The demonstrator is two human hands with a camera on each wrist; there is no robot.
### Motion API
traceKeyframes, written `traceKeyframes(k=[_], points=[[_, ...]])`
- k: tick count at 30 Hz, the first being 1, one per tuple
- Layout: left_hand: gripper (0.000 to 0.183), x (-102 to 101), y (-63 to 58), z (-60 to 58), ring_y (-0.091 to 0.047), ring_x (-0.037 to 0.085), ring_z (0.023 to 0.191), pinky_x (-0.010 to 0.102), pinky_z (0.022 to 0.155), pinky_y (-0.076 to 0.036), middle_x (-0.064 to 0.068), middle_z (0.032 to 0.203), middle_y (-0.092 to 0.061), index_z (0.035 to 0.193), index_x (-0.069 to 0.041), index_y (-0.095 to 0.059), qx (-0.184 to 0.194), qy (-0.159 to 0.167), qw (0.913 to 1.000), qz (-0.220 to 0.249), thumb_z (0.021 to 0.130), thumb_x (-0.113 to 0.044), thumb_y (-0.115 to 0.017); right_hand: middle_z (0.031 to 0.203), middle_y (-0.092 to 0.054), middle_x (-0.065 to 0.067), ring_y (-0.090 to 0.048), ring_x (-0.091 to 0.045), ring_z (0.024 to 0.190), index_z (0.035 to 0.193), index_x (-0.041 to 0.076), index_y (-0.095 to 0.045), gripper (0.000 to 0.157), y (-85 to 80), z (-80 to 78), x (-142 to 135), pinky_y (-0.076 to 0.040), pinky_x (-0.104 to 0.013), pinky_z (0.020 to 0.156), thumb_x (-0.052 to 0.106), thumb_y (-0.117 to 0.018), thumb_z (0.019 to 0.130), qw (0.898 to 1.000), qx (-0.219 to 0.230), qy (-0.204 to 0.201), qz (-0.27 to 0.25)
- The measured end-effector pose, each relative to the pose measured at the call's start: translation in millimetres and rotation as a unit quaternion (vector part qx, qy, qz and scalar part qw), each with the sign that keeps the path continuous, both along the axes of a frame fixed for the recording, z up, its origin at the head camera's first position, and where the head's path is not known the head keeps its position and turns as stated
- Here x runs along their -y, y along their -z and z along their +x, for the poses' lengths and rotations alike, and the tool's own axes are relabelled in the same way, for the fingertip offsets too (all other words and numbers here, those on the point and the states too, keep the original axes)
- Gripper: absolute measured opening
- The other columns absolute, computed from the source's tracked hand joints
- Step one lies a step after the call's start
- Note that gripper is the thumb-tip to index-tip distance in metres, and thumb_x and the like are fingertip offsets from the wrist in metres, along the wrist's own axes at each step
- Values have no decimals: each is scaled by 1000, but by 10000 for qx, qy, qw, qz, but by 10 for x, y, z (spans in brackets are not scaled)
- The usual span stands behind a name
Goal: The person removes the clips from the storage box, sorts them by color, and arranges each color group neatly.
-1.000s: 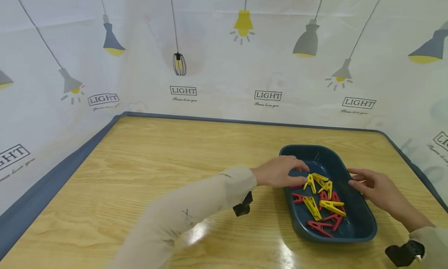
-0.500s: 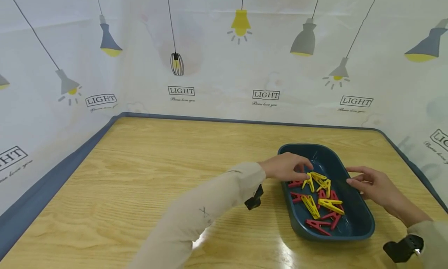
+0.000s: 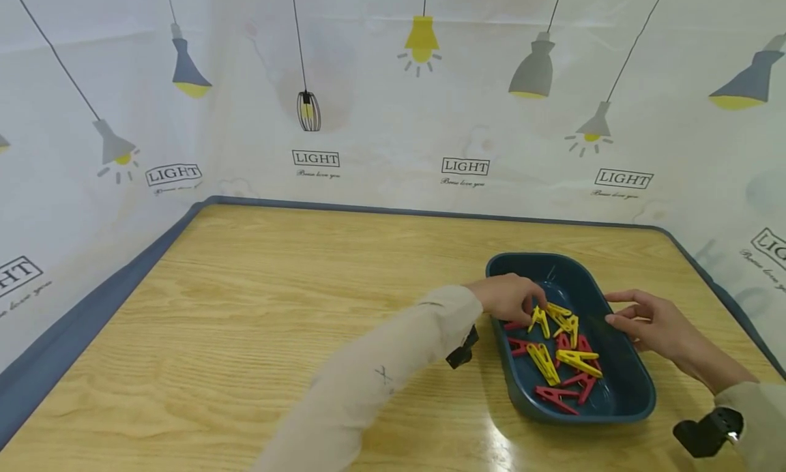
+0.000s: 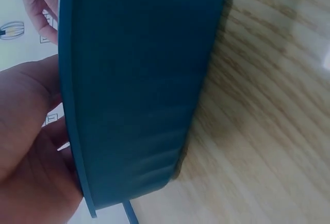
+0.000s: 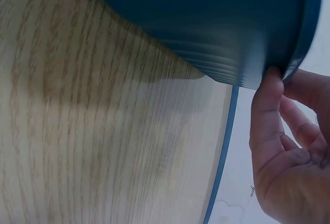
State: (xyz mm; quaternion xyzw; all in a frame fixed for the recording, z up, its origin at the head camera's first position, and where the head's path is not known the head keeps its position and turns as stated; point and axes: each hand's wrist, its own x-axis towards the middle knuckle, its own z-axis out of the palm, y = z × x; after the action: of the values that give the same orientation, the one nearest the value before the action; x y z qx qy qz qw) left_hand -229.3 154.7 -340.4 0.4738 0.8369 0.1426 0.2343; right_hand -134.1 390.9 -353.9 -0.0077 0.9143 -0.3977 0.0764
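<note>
A dark blue plastic tray (image 3: 623, 397) with rounded corners stands on the right part of the table, holding several yellow and red clothespins. My left hand (image 3: 508, 298) reaches over its left rim, fingertips drawn together at a yellow clothespin (image 3: 540, 324), which they appear to pinch; the contact is partly hidden. At the opposite side, my right hand (image 3: 657, 329) holds the tray's rim, and in the right wrist view a finger presses on the outer wall (image 5: 232, 33). From the left wrist, the tray's side (image 4: 134, 90) hides the clothespins.
More yellow clothespins (image 3: 577, 361) and red clothespins (image 3: 555, 398) lie loosely in the tray, some overlapping. The wood-grain table (image 3: 276, 308) extends to the left. A white curtain printed with lamps (image 3: 381, 117) encloses the back and sides.
My left hand has moved right and farther into the tray, and its spread thumb and fingers have drawn together at the yellow clothespin. The right hand stays at the rim.
</note>
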Motion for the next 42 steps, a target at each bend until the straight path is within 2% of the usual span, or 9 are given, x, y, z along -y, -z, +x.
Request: traceKeyframes(k=[11,19,21,25,28,34,42], points=[[38,-165,40,-48,-52,2,74,18,61,-43,-10,87,-55,115,-24,-56,194,-355,9968,-690,79,-15,-67,96,-57,-20,-54,-17,67,129,-6,-33,54,2,4,14,-50,-32,58,27,-50,91,10000,0,32,81],[37,-241,87,-87,-53,4,70,20,59,-43,-11,80,-56,108,-27,-59,55,-592,9939,-929,76,-12,-70,95,-58,-20,-56,-17,69,128,-7,-34,52,5,-3,16,-51,-33,58,25,-51,91,10000,-32,6,60],[37,-261,91,-86,-53,4,72,20,60,-43,-11,84,-57,108,-28,-59,-18,-637,9928,-1017,77,-10,-69,95,-57,-19,-56,-17,69,128,-7,-34,53,3,-2,11,-51,-34,58,26,-51,91,10000,-15,16,49],[34,-291,81,-61,-49,4,82,21,62,-41,-13,104,-55,106,-30,-59,-362,-673,9883,-1321,81,-9,-65,95,-57,-19,-56,-18,70,128,-7,-34,53,0,8,12,-51,-34,59,26,-51,91,10000,-16,21,31],[28,-286,63,-27,-47,3,83,21,64,-40,-15,107,-53,101,-30,-58,-610,-647,9844,-1517,82,-10,-62,95,-57,-18,-55,-17,69,128,-6,-34,52,2,12,24,-51,-33,58,25,-51,91,10000,-27,19,36],[12,-242,30,31,-43,5,66,19,59,-37,-11,78,-49,89,-23,-57,-838,-586,9837,-1481,84,-12,-60,94,-57,-18,-55,-17,69,129,-7,-33,51,5,10,38,-50,-32,58,24,-50,91,10000,-4,26,40],[22,-237,38,32,-48,2,77,20,66,-41,-15,89,-52,95,-27,-57,-769,-537,9867,-1325,78,-18,-68,93,-57,-17,-56,-17,69,129,-7,-33,51,5,15,27,-51,-32,58,23,-50,91,9999,-22,37,91]])
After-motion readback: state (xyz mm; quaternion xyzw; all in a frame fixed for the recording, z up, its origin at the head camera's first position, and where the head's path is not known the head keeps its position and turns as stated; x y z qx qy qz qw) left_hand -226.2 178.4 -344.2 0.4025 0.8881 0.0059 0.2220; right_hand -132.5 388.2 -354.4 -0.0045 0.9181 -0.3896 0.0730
